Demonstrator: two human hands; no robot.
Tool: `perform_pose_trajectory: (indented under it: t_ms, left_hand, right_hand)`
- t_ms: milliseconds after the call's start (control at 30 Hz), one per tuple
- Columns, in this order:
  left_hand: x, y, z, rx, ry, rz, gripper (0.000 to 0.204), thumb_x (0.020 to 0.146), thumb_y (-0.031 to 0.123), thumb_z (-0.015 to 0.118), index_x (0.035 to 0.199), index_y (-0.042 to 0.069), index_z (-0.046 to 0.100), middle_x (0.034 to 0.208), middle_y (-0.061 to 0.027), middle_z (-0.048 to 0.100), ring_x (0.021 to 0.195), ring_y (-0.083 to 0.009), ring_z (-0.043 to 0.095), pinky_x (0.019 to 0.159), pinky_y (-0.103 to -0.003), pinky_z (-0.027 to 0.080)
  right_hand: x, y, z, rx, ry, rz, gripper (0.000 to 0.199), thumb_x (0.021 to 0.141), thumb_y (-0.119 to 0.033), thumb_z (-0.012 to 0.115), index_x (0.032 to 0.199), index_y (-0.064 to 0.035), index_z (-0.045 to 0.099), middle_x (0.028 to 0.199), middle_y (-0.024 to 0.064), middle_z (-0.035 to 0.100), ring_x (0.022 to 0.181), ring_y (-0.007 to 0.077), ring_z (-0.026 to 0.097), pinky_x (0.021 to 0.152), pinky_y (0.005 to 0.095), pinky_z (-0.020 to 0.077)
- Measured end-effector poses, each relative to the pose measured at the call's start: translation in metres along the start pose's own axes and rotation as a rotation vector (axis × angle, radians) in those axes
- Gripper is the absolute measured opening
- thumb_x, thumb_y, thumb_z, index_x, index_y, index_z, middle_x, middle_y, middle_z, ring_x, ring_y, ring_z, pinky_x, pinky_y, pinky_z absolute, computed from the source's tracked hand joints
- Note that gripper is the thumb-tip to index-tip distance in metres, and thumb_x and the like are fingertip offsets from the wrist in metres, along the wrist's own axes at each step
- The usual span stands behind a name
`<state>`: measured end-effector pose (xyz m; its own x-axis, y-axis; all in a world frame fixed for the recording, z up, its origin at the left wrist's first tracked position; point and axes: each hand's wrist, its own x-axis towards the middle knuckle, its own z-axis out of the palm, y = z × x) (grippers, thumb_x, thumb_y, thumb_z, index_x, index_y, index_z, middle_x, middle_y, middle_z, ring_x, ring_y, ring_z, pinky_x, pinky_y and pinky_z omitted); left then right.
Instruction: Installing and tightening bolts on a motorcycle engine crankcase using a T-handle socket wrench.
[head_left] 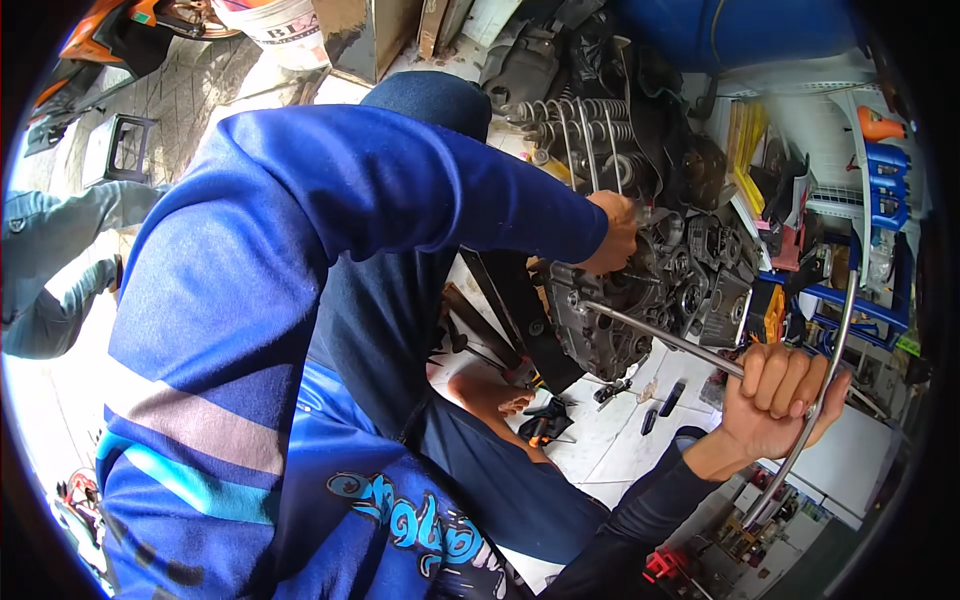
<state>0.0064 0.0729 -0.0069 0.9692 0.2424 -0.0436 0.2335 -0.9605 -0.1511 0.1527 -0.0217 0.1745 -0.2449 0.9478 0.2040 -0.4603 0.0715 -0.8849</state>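
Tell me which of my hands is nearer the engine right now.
Right. The right hand grips the chrome bar, lower right of the engine, not touching it. The left hand is out of view; the co-worker's hand, blue-sleeved, rests on the engine.

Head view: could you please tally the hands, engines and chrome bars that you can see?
Hands: 2 (right hand closed round the chrome bar; co-worker's hand on the engine)
Engine: 1
Chrome bar: 1
Total: 4
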Motion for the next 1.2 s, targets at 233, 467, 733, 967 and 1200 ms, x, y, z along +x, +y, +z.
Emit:
perform_pose_trajectory:
  t_ms: [233,467,733,967,1200]
  left_hand:
    - [0.002,0.001,0.001,0.035,-0.148,0.023,0.015,0.083,0.021,0.062,0.089,0.014,0.074,0.092,-0.0015,0.071,0.089,-0.0248,0.069,0.058,-0.041,0.056]
    - [-0.004,0.002,0.012,-0.111,0.023,-0.056,0.014,0.079,0.018,0.060,0.076,0.012,0.072,0.079,-0.0051,0.071,0.078,-0.0238,0.070,0.058,-0.037,0.054]
    - [-0.003,0.006,0.021,-0.424,0.178,-0.302,0.021,0.080,0.019,0.053,0.068,0.008,0.067,0.069,-0.0116,0.067,0.067,-0.0296,0.068,0.058,-0.042,0.053]
    - [-0.008,0.016,0.027,-0.433,0.215,-0.494,0.022,0.080,0.022,0.054,0.071,0.005,0.065,0.068,-0.0127,0.065,0.065,-0.0298,0.067,0.059,-0.042,0.053]
    - [0.003,0.007,0.034,-0.155,0.206,-0.192,0.021,0.079,0.024,0.058,0.076,0.006,0.068,0.069,-0.0131,0.066,0.065,-0.0260,0.068,0.059,-0.038,0.054]
  right_hand:
    - [-0.003,-0.005,0.001,-0.015,-0.017,-0.020,0.052,0.102,-0.034,0.038,0.054,-0.0136,0.038,0.040,-0.0017,0.030,0.035,0.0076,0.018,0.041,0.0258,0.0159]
    - [-0.003,-0.011,0.002,-0.035,-0.033,-0.027,0.052,0.102,-0.035,0.037,0.055,-0.0136,0.038,0.041,-0.0016,0.031,0.035,0.0078,0.019,0.041,0.0257,0.0168]
    - [-0.002,-0.020,0.007,-0.061,-0.029,-0.038,0.052,0.103,-0.034,0.036,0.056,-0.0130,0.038,0.042,-0.0020,0.029,0.035,0.0081,0.019,0.040,0.0262,0.0173]
    - [-0.004,-0.025,0.014,-0.085,0.035,-0.041,0.051,0.103,-0.032,0.037,0.056,-0.0129,0.038,0.042,-0.0022,0.028,0.035,0.0083,0.017,0.040,0.0264,0.0171]
    - [-0.025,-0.056,0.011,-0.095,0.094,-0.123,0.050,0.103,-0.029,0.039,0.055,-0.0137,0.037,0.041,-0.0031,0.026,0.033,0.0068,0.016,0.038,0.0249,0.0147]
